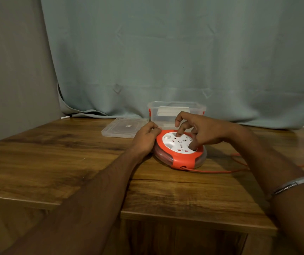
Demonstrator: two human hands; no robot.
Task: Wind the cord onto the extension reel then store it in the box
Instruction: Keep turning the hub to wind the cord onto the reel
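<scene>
A round orange extension reel with a white socket face lies flat on the wooden table. My left hand grips the reel's left rim. My right hand is over the white face, with a fingertip and the thumb pushed into recesses in it. The orange cord leaves the reel's front and trails right across the table toward its edge. Behind the reel stands a clear plastic box with orange clips, open, with something white inside.
The box's clear lid lies flat to the left of the box. A pale green curtain hangs behind the table. A metal bracelet is on my right wrist. The table's near edge runs just below my forearms.
</scene>
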